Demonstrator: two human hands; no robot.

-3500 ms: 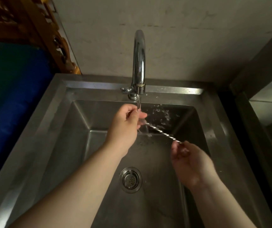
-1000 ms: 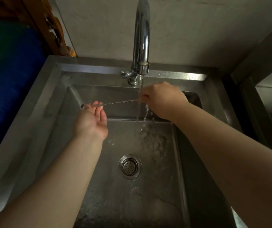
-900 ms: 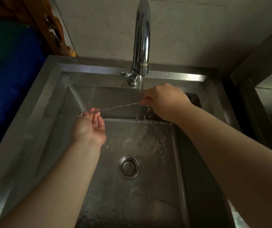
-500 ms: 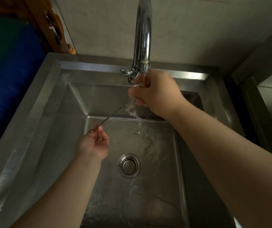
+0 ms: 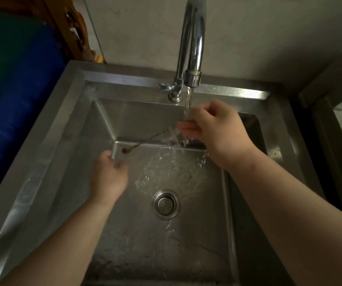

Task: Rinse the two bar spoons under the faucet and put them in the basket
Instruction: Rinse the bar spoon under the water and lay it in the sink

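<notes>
Right hand (image 5: 213, 129) pinches one bar spoon (image 5: 145, 140) under the faucet (image 5: 192, 77), left hand (image 5: 109, 178) loosely curled and empty; basket unseen, rinsing unfinished.

faucet (image 5: 192, 38) top: cropped | bar spoon (image 5: 145, 140) end: behind right hand (image 5: 213, 129)

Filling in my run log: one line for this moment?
faucet running | right hand holds bar spoon in stream | left hand off spoon
</notes>
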